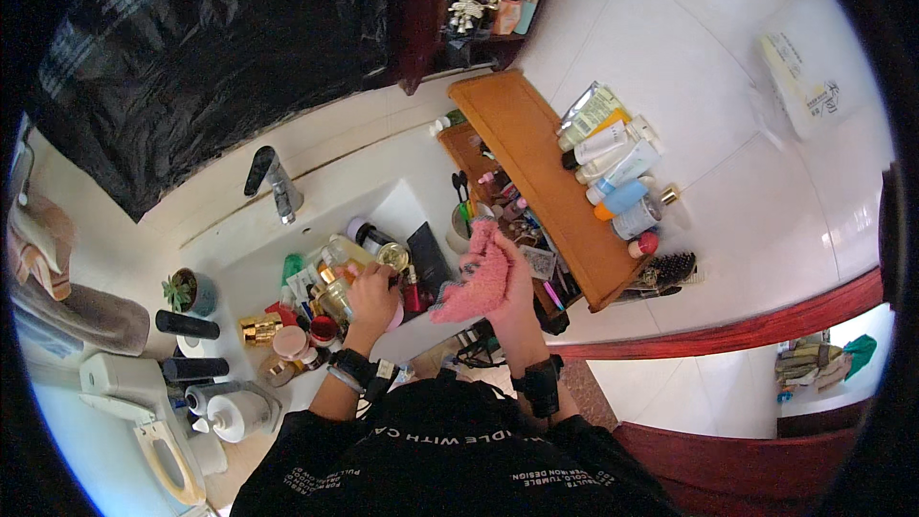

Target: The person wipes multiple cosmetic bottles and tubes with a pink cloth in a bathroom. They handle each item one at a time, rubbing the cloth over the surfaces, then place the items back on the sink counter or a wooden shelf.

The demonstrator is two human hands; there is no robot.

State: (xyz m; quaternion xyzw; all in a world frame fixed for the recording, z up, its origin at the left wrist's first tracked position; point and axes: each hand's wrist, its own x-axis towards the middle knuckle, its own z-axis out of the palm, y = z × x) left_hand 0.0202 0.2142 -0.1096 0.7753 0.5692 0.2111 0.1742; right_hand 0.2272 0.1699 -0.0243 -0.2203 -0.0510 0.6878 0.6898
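My right hand point(518, 297) is wrapped round a fluffy pink cloth point(476, 289), which hangs out past the fingers toward the left. My left hand point(373, 299) is over the washbasin point(407, 206), its fingers curled together among the cosmetics. Something small and dark shows at its fingertips, too small to name. Round it in the basin lie a black flat case point(430, 257), a round jar with a clear lid point(392, 256), a red tube point(414, 295), a red-lidded jar point(324, 329), a gold-capped jar point(260, 328) and several other bottles.
A chrome tap point(280, 193) rises behind the basin. On the right, an orange-brown shelf point(522, 163) carries several tubes and bottles; small items crowd beneath it. A hairbrush point(670, 269) lies near its end. A potted succulent point(180, 291), white pump bottle point(237, 415) and toilet point(120, 381) are left.
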